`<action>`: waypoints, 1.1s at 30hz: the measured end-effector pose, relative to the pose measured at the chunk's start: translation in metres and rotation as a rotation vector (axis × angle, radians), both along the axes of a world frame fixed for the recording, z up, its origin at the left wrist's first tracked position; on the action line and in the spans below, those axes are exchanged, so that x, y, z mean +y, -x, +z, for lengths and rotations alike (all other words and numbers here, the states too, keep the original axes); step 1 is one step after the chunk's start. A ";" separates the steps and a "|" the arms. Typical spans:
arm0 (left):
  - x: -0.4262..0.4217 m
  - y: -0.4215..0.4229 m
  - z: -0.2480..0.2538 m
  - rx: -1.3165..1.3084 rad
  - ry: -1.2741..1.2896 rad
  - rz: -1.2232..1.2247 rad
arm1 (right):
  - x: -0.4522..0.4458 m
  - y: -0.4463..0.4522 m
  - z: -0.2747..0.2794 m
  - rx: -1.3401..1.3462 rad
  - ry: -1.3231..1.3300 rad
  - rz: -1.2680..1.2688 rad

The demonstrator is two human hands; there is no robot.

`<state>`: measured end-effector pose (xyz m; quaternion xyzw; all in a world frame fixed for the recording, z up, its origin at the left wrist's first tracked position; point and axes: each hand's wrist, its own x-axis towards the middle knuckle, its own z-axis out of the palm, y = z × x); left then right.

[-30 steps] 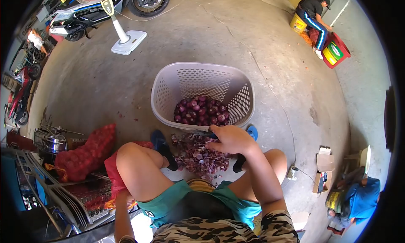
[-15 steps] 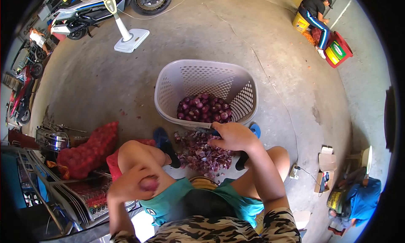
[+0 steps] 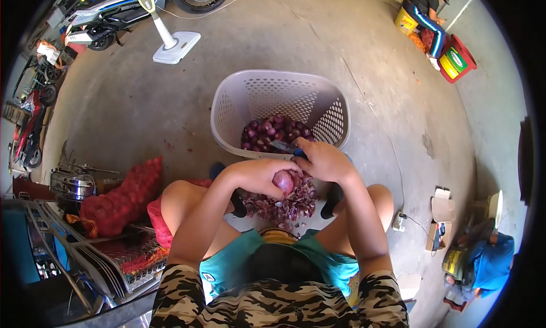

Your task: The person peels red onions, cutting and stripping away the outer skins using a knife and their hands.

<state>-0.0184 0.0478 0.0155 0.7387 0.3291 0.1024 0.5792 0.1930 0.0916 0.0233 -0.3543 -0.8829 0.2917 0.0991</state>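
Note:
My left hand [image 3: 266, 176] is closed around a red onion [image 3: 283, 181], over the pile of skins between my feet. Right beside it, my right hand [image 3: 325, 162] grips a knife [image 3: 286, 147] with a dark blue handle; the blade points left, over the basket's near rim. The two hands are close together, and I cannot tell whether the right fingers touch the onion. In front stands a grey perforated laundry basket [image 3: 250, 80] with many red onions [image 3: 272, 133] at its bottom. Purple onion skins [image 3: 281, 211] lie on the floor below my hands.
To my left lies a red mesh sack [image 3: 122, 197] of onions beside a metal rack [image 3: 91, 260]. A white fan [image 3: 176, 46] and a motorcycle [image 3: 125, 15] stand ahead. Another person [image 3: 424, 15] sits at far right by a red bucket [image 3: 456, 59]. A cable [image 3: 364, 95] crosses the floor.
My left hand has moved from above my left thigh to the middle with the onion. My right hand, with the knife, has shifted slightly forward and right. The view has tilted a little.

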 end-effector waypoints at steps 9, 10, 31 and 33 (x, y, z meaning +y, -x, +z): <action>-0.014 0.005 -0.011 -0.005 -0.038 0.131 | 0.002 -0.002 0.015 -0.035 0.070 -0.032; -0.014 0.006 -0.010 0.006 -0.048 0.117 | 0.002 0.000 0.017 -0.023 0.078 -0.021; -0.023 -0.001 -0.025 -0.256 0.060 0.364 | -0.013 -0.010 -0.016 0.217 0.176 0.022; -0.023 0.000 -0.019 -0.336 0.244 0.382 | -0.011 -0.012 -0.017 0.178 0.152 0.009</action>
